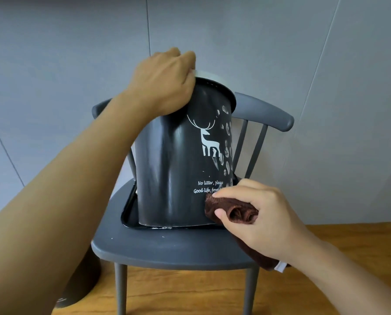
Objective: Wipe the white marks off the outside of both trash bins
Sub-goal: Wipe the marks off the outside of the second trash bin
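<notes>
2 hands work a dark bin (167, 169) standing in a tray (131, 214) on a grey chair (167, 246). The left hand (165, 83) grips its rim; the right hand (258, 214) clutches a brown cloth (221, 208) against its lower side. It looks light, stiff, tippable. White smudges (227, 151) curve out of sight; another bin (81, 280) is mostly hidden.

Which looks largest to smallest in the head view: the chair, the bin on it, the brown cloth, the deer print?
1. chair
2. bin
3. brown cloth, though it is partly hidden by the right hand
4. deer print
</notes>
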A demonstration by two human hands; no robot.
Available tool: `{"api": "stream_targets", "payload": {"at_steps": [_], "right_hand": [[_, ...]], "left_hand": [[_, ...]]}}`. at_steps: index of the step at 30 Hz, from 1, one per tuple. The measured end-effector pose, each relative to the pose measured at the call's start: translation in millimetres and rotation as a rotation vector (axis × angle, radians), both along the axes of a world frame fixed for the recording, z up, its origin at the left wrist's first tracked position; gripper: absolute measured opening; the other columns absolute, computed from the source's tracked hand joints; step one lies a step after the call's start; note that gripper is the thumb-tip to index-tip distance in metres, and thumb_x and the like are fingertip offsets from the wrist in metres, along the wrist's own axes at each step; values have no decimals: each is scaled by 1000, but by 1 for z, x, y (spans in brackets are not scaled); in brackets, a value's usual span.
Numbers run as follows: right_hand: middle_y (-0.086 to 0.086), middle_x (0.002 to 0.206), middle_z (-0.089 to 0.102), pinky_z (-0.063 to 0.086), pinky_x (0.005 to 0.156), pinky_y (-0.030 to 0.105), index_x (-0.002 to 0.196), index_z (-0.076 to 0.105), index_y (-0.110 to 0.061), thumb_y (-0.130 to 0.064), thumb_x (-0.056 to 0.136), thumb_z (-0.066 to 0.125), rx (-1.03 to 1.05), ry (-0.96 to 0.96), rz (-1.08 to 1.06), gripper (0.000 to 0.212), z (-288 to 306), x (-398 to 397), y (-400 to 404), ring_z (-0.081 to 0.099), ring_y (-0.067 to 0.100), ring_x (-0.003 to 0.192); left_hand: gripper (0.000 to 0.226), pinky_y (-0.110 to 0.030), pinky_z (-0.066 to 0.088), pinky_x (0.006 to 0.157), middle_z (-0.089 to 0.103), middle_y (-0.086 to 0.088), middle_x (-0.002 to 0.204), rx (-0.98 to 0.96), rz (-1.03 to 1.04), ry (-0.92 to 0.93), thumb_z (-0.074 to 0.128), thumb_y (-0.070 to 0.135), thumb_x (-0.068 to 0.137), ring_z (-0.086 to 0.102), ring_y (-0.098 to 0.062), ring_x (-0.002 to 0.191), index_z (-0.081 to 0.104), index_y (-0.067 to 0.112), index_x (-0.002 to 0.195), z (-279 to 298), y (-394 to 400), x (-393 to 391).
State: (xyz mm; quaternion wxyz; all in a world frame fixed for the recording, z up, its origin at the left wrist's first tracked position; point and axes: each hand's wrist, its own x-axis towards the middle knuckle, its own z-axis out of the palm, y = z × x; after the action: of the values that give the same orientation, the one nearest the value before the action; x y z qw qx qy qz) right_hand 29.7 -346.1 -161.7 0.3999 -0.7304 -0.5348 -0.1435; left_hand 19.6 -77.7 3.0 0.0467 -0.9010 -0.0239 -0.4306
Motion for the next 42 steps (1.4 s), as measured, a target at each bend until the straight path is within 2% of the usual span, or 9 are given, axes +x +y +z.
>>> {"api": "stream_targets", "payload": {"at_steps": [4, 8, 15, 19, 24, 30, 36, 39, 42], "right_hand": [[-16, 95, 68, 58, 74, 30, 111, 79, -34, -28, 86, 81, -17, 8, 29, 26, 1, -7, 5, 69, 10, 91], [-15, 93, 69, 56, 75, 26, 109, 80, -32, -22, 85, 85, 78, -50, -23, 27, 17, 1, 11, 69, 8, 87], [0, 89, 63, 57, 65, 44, 112, 80, -28, -23, 86, 82, 164, -186, -124, 27, 40, -2, 45, 66, 27, 76], [-2, 87, 58, 55, 59, 42, 108, 80, -30, -18, 79, 84, 12, -260, -147, 31, 46, -9, 46, 61, 27, 71], [-14, 81, 58, 53, 60, 38, 97, 75, -39, -35, 80, 72, -278, -213, 6, 18, 45, -17, 31, 58, 9, 73], [-7, 92, 66, 55, 71, 41, 102, 74, -29, -24, 85, 81, 65, -151, -171, 18, 51, -9, 42, 65, 20, 82], [-21, 90, 69, 56, 73, 31, 96, 74, -42, -40, 81, 74, -319, -36, 34, 15, 39, -16, 25, 67, 2, 86], [-18, 91, 70, 56, 75, 28, 97, 76, -39, -35, 86, 78, -52, -12, -48, 12, 37, -13, 28, 68, 4, 87], [-9, 93, 69, 57, 73, 37, 103, 79, -28, -19, 85, 83, 121, -106, -193, 20, 35, -10, 36, 67, 14, 84]], "left_hand": [[45, -44, 39, 79, 58, -12, 96, 66, 137, 0, 26, 60, 101, 57, -39, 89, 53, 26, 116, -10, -15, 10], [44, -43, 37, 82, 59, -8, 98, 80, 88, -45, 29, 52, 103, 54, -35, 95, 55, 16, 108, -15, -8, 13], [43, -35, 28, 70, 51, 1, 82, 74, 14, -123, 34, 51, 101, 52, -32, 80, 60, 17, 105, -18, -6, 14], [41, -36, 28, 71, 53, 1, 82, 50, 17, -140, 35, 51, 100, 53, -33, 83, 61, 20, 105, -18, -6, 15], [39, -35, 32, 70, 63, -3, 87, 39, 25, -153, 37, 52, 100, 58, -33, 86, 63, 22, 104, -17, -4, 15], [40, -35, 31, 70, 68, -2, 89, 17, 15, -151, 38, 52, 97, 59, -33, 88, 64, 23, 102, -16, -8, 15], [40, -38, 40, 72, 70, -2, 94, -9, 39, -128, 37, 53, 98, 60, -33, 90, 63, 23, 104, -16, -2, 13], [40, -37, 39, 71, 70, -2, 94, -12, 41, -126, 37, 53, 98, 60, -33, 90, 63, 23, 104, -15, -2, 12], [41, -39, 43, 74, 71, -1, 97, -15, 43, -120, 36, 53, 98, 60, -33, 91, 63, 23, 106, -15, -3, 11]]}}
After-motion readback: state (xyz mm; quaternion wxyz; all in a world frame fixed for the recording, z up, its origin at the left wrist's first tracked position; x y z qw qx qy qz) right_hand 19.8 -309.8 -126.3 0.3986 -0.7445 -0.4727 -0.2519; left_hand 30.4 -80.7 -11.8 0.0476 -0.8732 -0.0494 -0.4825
